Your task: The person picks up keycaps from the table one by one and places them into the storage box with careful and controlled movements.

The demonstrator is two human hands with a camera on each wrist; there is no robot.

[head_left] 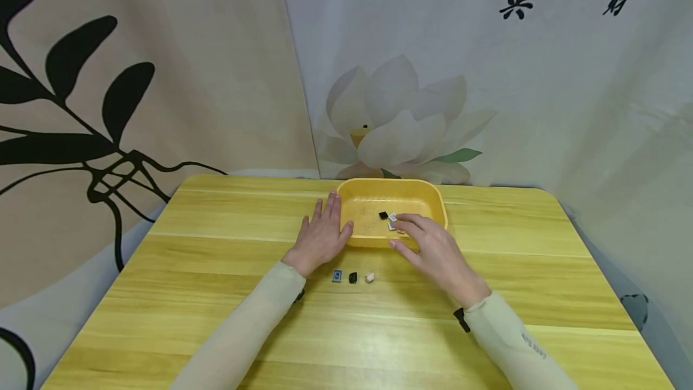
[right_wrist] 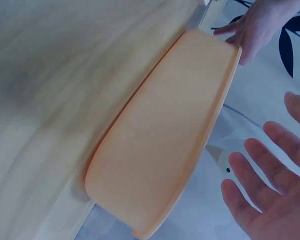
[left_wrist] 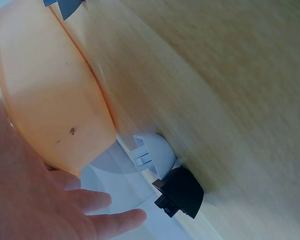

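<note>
A shallow yellow bin (head_left: 360, 243) stands towards the far side of the table. My left hand (head_left: 319, 237) lies against its left end, fingers straight and thumb at the front rim. My right hand (head_left: 433, 250) is over the bin's front right, fingers spread and bent slightly above several small pieces inside; the right wrist view shows no object in it. A black square piece (head_left: 383, 215) and white pieces (head_left: 392, 217) lie in the bin. In front stand three small keycap-like pieces: grey-blue (head_left: 337, 275), black (head_left: 353, 278) and white (head_left: 370, 277).
The wooden table (head_left: 476, 354) extends in front of and beside the bin. Behind its far edge hangs a printed cloth (head_left: 227, 77) with leaves, a flower and characters. Dark straps (head_left: 462, 319) show at the wrists.
</note>
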